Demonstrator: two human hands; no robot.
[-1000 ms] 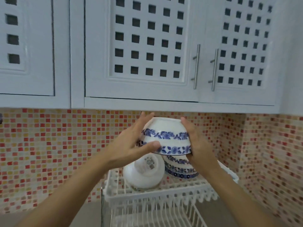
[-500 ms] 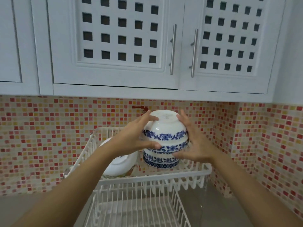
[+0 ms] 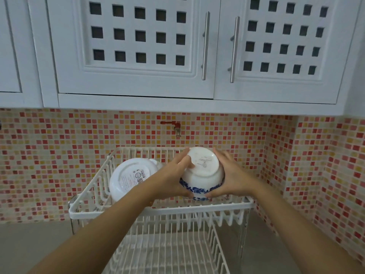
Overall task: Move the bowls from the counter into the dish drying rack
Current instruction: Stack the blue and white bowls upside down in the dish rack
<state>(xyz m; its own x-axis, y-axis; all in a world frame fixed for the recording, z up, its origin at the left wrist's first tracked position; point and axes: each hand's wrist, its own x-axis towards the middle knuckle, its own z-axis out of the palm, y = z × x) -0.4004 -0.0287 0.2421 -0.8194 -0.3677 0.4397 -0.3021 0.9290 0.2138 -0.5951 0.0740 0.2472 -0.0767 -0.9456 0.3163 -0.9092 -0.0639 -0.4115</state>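
Observation:
A white bowl with blue flower bands (image 3: 203,173) is upside down in the upper tier of the white wire drying rack (image 3: 158,211), at its right side. My left hand (image 3: 173,177) grips its left side and my right hand (image 3: 231,177) grips its right side. Whether another patterned bowl lies under it is hidden by the bowl and my hands. A plain white bowl (image 3: 128,177) leans on its side in the rack's left half, base with a label facing me.
The rack has a lower tier (image 3: 167,252) of white wires, standing on a grey counter (image 3: 29,244). Mosaic tiled walls meet in a corner at the right. White cupboards with metal handles (image 3: 205,45) hang overhead. A small red tap (image 3: 173,125) sticks out of the wall.
Both hands have lowered the patterned bowl down into the rack's upper tier, over the spot where another patterned bowl stood. The view has tipped downward and closer.

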